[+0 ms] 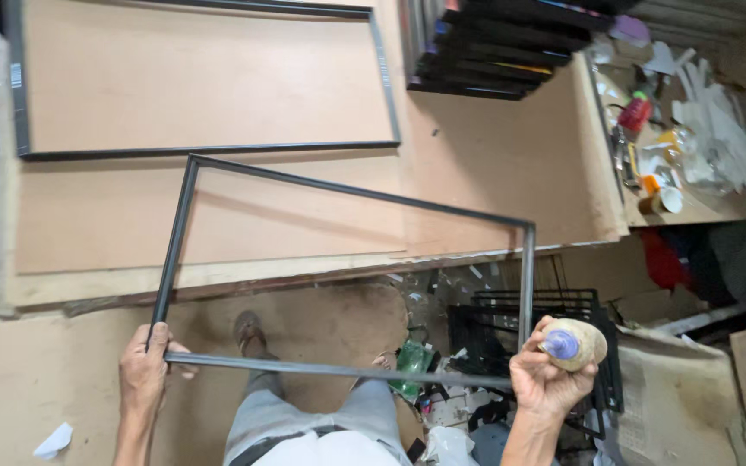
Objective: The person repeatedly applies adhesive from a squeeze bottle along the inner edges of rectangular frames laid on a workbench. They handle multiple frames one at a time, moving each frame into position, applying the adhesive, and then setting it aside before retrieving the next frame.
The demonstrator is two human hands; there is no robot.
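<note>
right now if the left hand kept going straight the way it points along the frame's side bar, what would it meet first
Probably the edge of the brown board. The left hand grips the black frame at its near corner, pointing up the side bar toward it; depth is unclear.

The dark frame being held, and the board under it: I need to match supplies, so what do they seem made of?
The dark frame looks like thin moulding, wood or plastic, with a black satin finish; its mitred corners suggest cut strips, but the core isn't visible. The board looks like unfinished fibreboard or hardboard: flat, matte tan, no grain, with a rough, crumbly edge.
</note>
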